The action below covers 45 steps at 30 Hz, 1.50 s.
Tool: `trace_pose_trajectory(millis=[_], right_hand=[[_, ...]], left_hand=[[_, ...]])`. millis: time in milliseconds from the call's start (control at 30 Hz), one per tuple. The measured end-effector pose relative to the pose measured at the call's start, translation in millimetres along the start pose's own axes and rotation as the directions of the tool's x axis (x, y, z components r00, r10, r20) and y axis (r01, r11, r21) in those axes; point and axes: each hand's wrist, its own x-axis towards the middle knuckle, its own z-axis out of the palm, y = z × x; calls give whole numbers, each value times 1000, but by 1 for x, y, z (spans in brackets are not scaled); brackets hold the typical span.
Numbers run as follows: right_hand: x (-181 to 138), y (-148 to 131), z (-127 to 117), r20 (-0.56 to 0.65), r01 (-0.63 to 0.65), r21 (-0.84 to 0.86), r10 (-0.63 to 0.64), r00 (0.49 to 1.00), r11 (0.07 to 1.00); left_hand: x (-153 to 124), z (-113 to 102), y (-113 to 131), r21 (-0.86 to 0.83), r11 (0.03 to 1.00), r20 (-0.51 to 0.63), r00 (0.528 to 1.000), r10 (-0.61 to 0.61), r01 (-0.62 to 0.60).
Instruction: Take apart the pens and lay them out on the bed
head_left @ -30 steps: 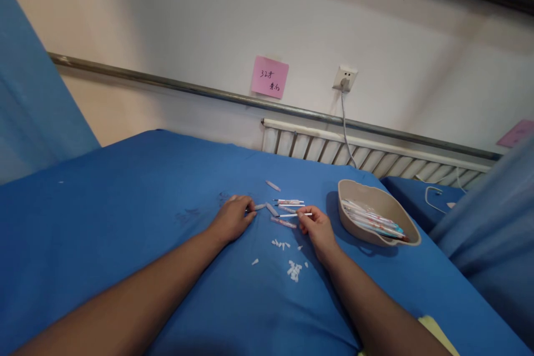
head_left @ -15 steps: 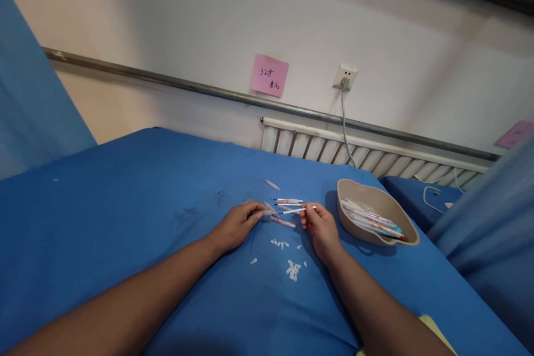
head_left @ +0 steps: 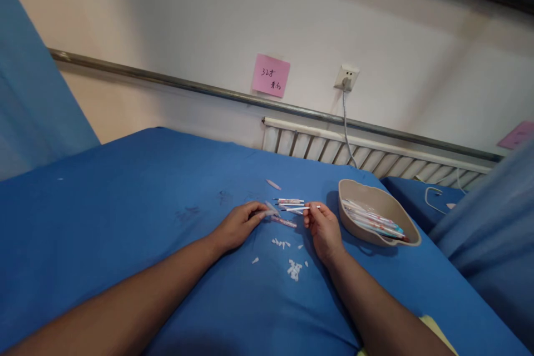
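Note:
Pinched between the thumb and fingers of my left hand [head_left: 241,226] is a translucent pen barrel [head_left: 272,213], partly hidden by the fingertips. My right hand [head_left: 324,229] grips a thin white pen refill [head_left: 297,209] near one end, its dark tip pointing left towards the barrel. Tip and barrel look slightly apart. Beneath and beyond the refill lie a few slim pens or refills [head_left: 290,201]. A pink patterned pen barrel [head_left: 284,221] rests just below them, and a pink pen part [head_left: 273,184] lies farther back. Small white cone-shaped pieces [head_left: 294,270] are scattered nearer to me.
On the right stands a beige plastic basket [head_left: 348,222] holding several pens [head_left: 373,219]. Blue cloth [head_left: 167,178] covers the table. Behind it are a radiator [head_left: 312,142], a metal rail [head_left: 187,82] and a socket with a plugged cord [head_left: 346,78]. Curtains hang at both sides.
My right hand has drawn the refill slightly up and to the right, away from the barrel in my left hand. The left hand has barely moved.

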Motion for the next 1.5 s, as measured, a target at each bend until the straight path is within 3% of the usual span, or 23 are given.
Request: trace_pose_trajectory(millis=[267, 400, 533, 600, 700, 833, 1000, 1100, 1300, 1367, 1500], right_hand=[[-2, 1, 2, 50, -14, -42, 17, 999, 999], [-6, 6, 6, 152, 7, -258, 33, 988, 966], [-12, 10, 9, 352, 233, -581, -18, 936, 780], [-15, 9, 9, 423, 339, -648, -49, 905, 682], [-18, 2, 10, 483, 428, -669, -82, 872, 607], [-18, -7, 10, 464, 449, -654, -145, 874, 608], [-11, 2, 4, 292, 373, -713, -231, 928, 594], [-7, 10, 0, 296, 352, -788, -192, 936, 504], [-10, 9, 1, 428, 448, -849, -131, 894, 280], [-11, 7, 2, 433, 449, -843, -124, 893, 294], [-11, 5, 4, 358, 403, -773, -187, 915, 490]], left_hand=[[1, 1, -1, -17, 1000, 12, 1000, -1, 2], [-1, 2, -3, -35, 999, 43, 999, 20, -19], [-3, 2, -1, -83, 996, 134, 990, 45, -35], [-4, 2, 3, -73, 996, 159, 985, 70, -59], [-5, 1, 8, 7, 993, 191, 975, 115, -119], [-7, 2, 10, 38, 993, 202, 974, 103, -113], [-5, 4, 4, -82, 997, 179, 984, 14, 1], [-4, 4, 3, -96, 995, 149, 989, -17, 31], [-2, 4, 2, -152, 986, 126, 991, -54, 73], [-1, 3, 2, -209, 973, 121, 990, -74, 98], [2, 3, 0, -349, 925, 67, 989, -134, 149]])
